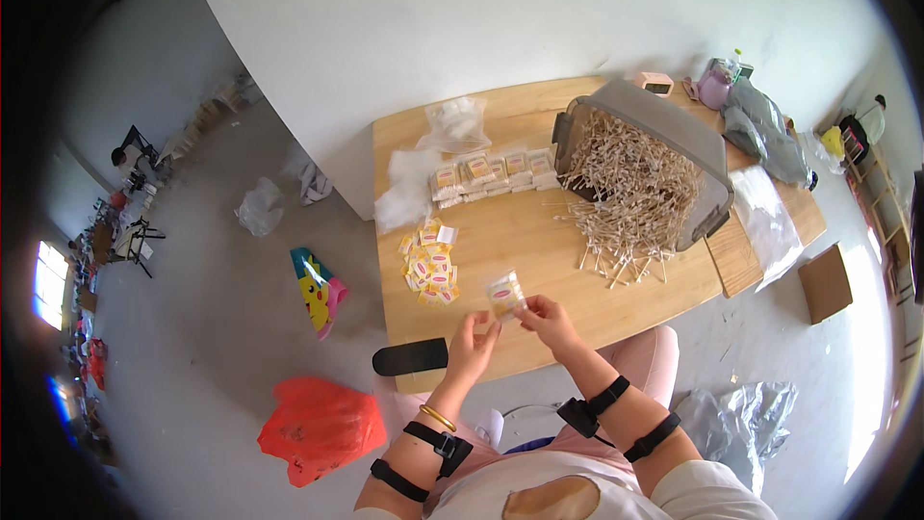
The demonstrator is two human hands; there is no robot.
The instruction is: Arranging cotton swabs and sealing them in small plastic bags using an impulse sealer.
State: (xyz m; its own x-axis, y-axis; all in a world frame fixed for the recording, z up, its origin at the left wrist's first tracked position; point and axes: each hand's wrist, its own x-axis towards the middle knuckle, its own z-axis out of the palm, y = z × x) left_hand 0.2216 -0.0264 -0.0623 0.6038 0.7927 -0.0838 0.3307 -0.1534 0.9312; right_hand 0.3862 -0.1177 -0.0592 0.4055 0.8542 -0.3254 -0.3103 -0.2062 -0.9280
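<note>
A small clear packet of cotton swabs with a yellow-and-white card (505, 295) is held up above the front of the wooden table. My right hand (551, 325) pinches its lower right side between thumb and fingers. Close to the packet's lower left is my left hand (470, 345), its fingers bent and drawn together; what lies between them is too small to make out. A loose pile of yellow-and-white cards (429, 268) lies left of the packet. Behind it stand rows of filled packets (493, 173). Loose cotton swabs (630, 178) spill from a tipped grey bin (707, 149) on the right.
Clear plastic bags (409, 183) lie at the table's back left, and a black flat object (411, 357) at its front left edge. A red plastic bag (320, 429) sits on the floor. To the right are a plastic sheet (767, 217) and a cardboard box (826, 284).
</note>
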